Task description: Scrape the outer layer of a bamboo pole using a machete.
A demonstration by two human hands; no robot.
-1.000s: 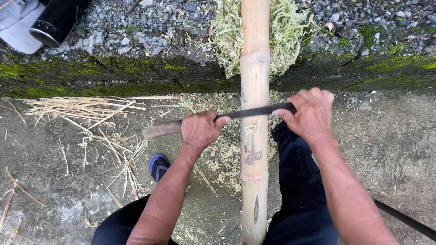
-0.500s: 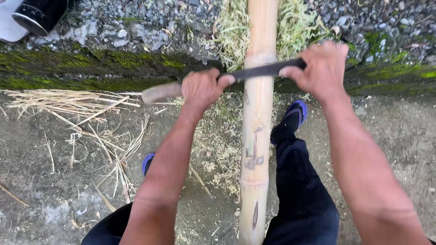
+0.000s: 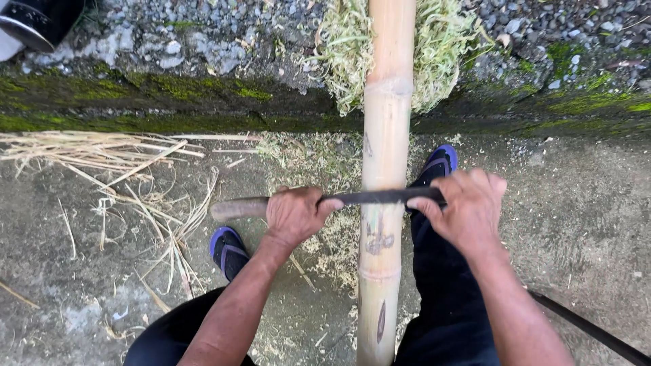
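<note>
A pale bamboo pole (image 3: 385,129) runs from between my legs away over a mossy kerb. A long dark blade (image 3: 380,197) with a wooden handle (image 3: 237,208) lies across the pole. My left hand (image 3: 296,214) grips the handle end. My right hand (image 3: 466,209) presses on the blade's far end, right of the pole. Greenish scrapings (image 3: 342,51) are heaped around the pole's far part.
Dry straw-like strips (image 3: 102,159) lie scattered on the concrete ground at left. My blue sandals (image 3: 228,249) rest on either side of the pole. A mossy kerb (image 3: 169,102) and gravel (image 3: 203,41) lie ahead. A dark rod (image 3: 590,329) lies at lower right.
Both hands have pulled the blade back along the pole toward me, from up by the kerb to the pole's middle section.
</note>
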